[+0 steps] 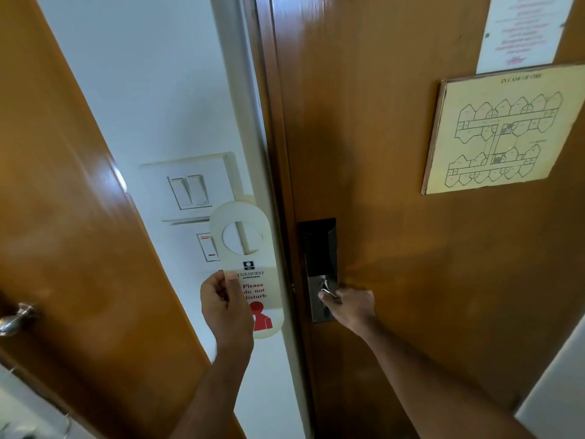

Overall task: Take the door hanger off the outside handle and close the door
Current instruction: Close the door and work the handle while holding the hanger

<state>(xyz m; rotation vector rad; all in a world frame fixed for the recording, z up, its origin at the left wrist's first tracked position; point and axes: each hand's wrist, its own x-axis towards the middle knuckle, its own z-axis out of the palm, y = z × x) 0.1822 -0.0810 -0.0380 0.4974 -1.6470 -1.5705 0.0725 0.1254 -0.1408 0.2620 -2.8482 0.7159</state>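
Note:
A white door hanger (245, 248) printed "Please do not disturb" with a red figure is held upright in my left hand (226, 307), pinched at its left edge, in front of the white wall. My right hand (349, 307) grips the metal lever handle (329, 294) on the inside face of the brown wooden door (395, 185). The handle sits on a dark lock plate (319, 248). The door's edge lies against the frame with no gap showing. The outside handle is hidden.
White light switches (190, 191) are on the wall behind the hanger. Another wooden door (63, 217) with a metal knob (15, 318) stands at the left. A fire escape plan (503, 128) and a paper notice (525, 30) hang on the main door.

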